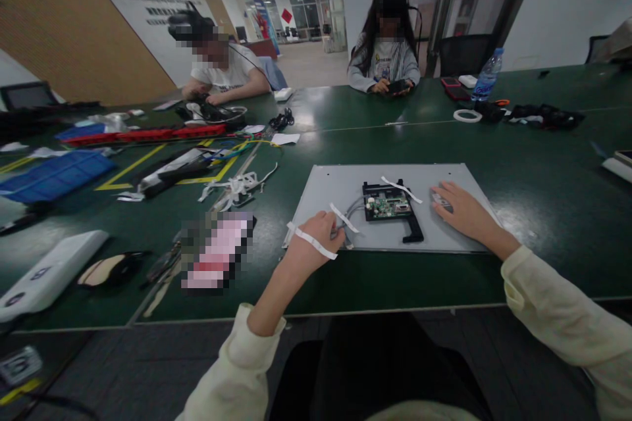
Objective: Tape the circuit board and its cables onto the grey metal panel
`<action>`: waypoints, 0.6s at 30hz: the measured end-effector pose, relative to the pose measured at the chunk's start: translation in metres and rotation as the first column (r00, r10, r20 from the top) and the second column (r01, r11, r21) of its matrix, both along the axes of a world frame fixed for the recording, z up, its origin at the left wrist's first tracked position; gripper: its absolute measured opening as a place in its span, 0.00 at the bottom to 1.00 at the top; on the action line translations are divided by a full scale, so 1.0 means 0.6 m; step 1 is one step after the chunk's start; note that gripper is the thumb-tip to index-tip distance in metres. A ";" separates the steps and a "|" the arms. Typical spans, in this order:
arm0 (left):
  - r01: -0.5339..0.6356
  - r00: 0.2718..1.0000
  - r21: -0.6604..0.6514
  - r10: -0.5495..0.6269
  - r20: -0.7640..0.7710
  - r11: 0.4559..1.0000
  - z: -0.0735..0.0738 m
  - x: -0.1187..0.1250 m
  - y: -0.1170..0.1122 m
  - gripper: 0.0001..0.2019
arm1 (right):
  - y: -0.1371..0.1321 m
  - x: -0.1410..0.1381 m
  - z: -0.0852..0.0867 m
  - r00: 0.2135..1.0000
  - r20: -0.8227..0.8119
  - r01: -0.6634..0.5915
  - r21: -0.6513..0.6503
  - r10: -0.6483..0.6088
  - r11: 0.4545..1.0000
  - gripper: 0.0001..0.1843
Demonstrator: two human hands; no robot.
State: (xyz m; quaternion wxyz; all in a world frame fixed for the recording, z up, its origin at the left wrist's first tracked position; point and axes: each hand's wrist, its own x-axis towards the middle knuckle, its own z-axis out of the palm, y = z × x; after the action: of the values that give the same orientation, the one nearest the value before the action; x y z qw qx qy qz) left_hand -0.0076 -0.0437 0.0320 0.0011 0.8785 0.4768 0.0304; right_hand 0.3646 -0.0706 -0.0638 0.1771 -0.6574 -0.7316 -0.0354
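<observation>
A grey metal panel lies flat on the green table in front of me. At its middle sits a green circuit board in a black bracket, with grey wires running off its left side. My left hand rests on the panel's front left part, fingers curled at the wires, with white tape strips stuck across its back. A further tape strip lies over the board. My right hand lies flat on the panel to the right of the board, fingers stretched out.
Left of the panel lie a blurred pink object, a black mouse, a white device and tangled white strips. Two people sit across the table. A water bottle and tape roll stand far right.
</observation>
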 end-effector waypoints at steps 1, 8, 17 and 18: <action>-0.013 1.000 0.010 0.013 -0.006 1.000 0.001 0.003 -0.003 0.11 | 0.000 0.000 0.000 1.000 -0.001 -0.001 0.001 0.001 1.000 0.32; -0.078 0.995 -0.019 0.076 -0.065 0.997 0.008 0.018 -0.015 0.09 | -0.001 -0.002 0.004 1.000 0.012 0.000 -0.004 0.000 1.000 0.32; -0.138 0.986 -0.061 0.132 -0.098 0.989 0.029 0.027 0.003 0.07 | -0.005 -0.003 0.005 0.999 0.018 -0.039 -0.004 0.039 0.999 0.33; -0.151 0.984 -0.063 0.144 -0.107 0.987 0.033 0.028 0.005 0.07 | -0.006 -0.003 0.006 0.999 0.016 -0.041 -0.005 0.041 0.999 0.33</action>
State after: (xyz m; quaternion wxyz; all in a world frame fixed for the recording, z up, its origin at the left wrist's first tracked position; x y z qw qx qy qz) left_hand 0.0094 -0.0405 0.0521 0.0054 0.8406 0.5408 -0.0315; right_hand 0.3625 -0.0744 -0.0602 0.1701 -0.6423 -0.7465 -0.0352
